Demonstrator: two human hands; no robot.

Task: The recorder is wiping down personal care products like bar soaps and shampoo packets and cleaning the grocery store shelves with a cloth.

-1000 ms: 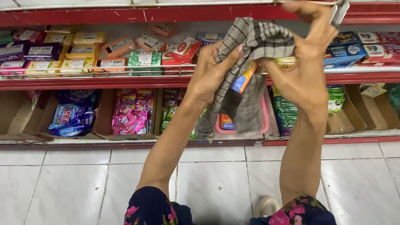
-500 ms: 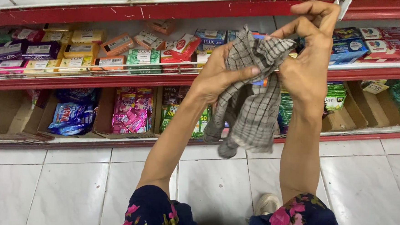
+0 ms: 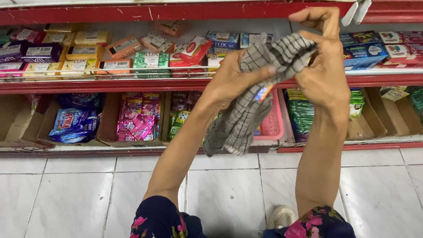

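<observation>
Upper centre of the frame, both hands grip a checked cloth (image 3: 251,94): the left hand (image 3: 233,79) has its fingers wrapped around the bunched middle, the right hand (image 3: 323,67) pinches its top edge. The cloth looks partly gathered, its lower end hanging loose before the shelf (image 3: 126,83) of soap boxes.

colourful soap boxes (image 3: 128,52) on shelf (image 3: 126,83)
</observation>
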